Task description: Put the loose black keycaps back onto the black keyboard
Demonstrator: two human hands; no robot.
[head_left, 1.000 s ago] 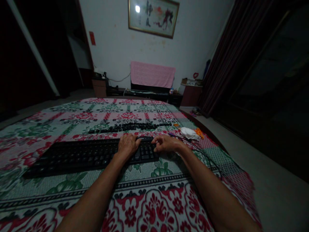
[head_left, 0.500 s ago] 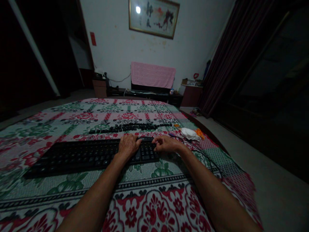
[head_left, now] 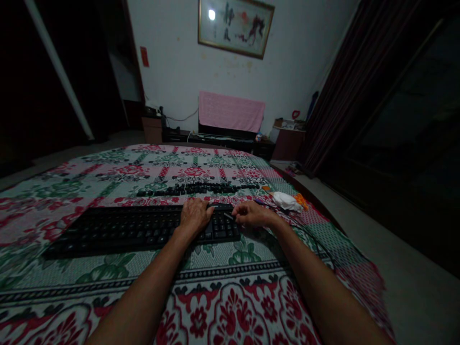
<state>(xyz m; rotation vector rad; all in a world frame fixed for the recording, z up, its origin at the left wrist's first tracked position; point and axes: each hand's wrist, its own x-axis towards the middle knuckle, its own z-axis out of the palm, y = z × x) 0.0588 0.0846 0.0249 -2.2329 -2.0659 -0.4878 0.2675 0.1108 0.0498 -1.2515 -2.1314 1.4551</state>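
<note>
A black keyboard lies across a floral cloth in dim light. My left hand rests on its right part, fingers curled down over the keys. My right hand sits at the keyboard's right end with its fingers pinched together over the number-pad keys; what they grip is too small and dark to name. Just beyond the keyboard several loose black keycaps lie in rows on the cloth.
A white crumpled tissue and something orange lie to the right near the cloth's edge. A dark cable runs off the right side. Behind are a pink-covered television stand, a framed picture and dark curtains.
Both hands stay at the keyboard's right end. The view has shifted slightly, so everything sits a little further right in the picture. No key is seen to come off.
</note>
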